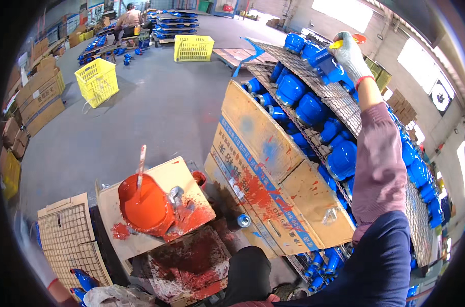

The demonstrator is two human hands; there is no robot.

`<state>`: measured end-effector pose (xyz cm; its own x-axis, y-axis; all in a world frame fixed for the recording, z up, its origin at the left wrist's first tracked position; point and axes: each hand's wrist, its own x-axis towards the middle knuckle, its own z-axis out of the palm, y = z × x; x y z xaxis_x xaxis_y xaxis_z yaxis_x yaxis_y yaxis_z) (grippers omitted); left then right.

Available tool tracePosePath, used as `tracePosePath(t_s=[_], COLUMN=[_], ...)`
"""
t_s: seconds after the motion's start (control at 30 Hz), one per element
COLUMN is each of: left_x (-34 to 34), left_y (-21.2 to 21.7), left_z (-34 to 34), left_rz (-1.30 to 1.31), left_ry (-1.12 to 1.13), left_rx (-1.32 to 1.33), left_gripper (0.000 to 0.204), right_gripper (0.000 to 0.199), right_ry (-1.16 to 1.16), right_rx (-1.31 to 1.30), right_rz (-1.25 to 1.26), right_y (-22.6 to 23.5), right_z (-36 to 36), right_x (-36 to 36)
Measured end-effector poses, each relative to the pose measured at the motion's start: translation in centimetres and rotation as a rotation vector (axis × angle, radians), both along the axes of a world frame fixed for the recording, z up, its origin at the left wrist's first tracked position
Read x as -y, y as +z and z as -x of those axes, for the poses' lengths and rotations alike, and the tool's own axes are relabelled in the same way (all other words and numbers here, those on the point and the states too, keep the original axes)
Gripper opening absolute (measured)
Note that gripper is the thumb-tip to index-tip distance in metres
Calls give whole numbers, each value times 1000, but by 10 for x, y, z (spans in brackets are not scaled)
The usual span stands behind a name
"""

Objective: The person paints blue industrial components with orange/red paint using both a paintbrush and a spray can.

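Note:
My right hand [349, 56], in a pale glove with a red cuff, is raised at the upper right above a rack. Its fingers are closed round a slim yellow-and-orange-red thing [337, 45] whose kind I cannot make out. Just below the hand, a blue valve [328, 67] lies on the rack's top mesh shelf; whether they touch is unclear. My left hand [32, 250], also gloved, is smeared by motion at the lower left rim, beside a mesh-covered cardboard sheet [66, 238]. Between my arms, an orange-red paint bucket [145, 210] with a stick [141, 166] in it stands on cardboard.
Mesh shelves bear several blue valves [310, 108] along the right. A paint-splashed cardboard panel [273, 179] stands against them. Yellow crates [97, 84] sit on the floor ahead, with cartons [38, 100] at left. Another person [130, 19] is far back. A small can [243, 220] stands near my knee.

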<state>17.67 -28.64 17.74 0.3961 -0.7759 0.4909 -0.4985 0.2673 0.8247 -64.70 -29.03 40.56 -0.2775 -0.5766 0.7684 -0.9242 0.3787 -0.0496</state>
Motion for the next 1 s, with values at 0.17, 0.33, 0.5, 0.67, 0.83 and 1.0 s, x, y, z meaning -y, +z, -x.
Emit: tracePosePath(t_s=[0.17, 0.33, 0.5, 0.67, 0.83, 1.0], left_x=[-67, -146, -220, -287, -305, -288], left_y=[11, -18, -30, -74, -82, -57], left_z=[157, 229, 206, 144, 116, 99], left_rz=[-23, -20, -159, -423, -386, -44], left_ry=[-407, -945, -884, -693, -578, -516], left_rx=[-383, -229, -566, -892, -497, 646], left_gripper=[37, 83, 73, 61, 68, 72], right_gripper=[27, 29, 29, 39, 43, 19], right_ry=[678, 981, 1060, 1212, 1096, 1364], right_rx=[227, 899, 1175, 1370, 1227, 777], right_rz=[160, 231, 26, -161, -66, 21], right_y=[-14, -85, -164, -217, -240, -259], right_z=[-203, -358, -468, -487, -452, -427], right_x=[-78, -160, -221, -243, -256, -223])
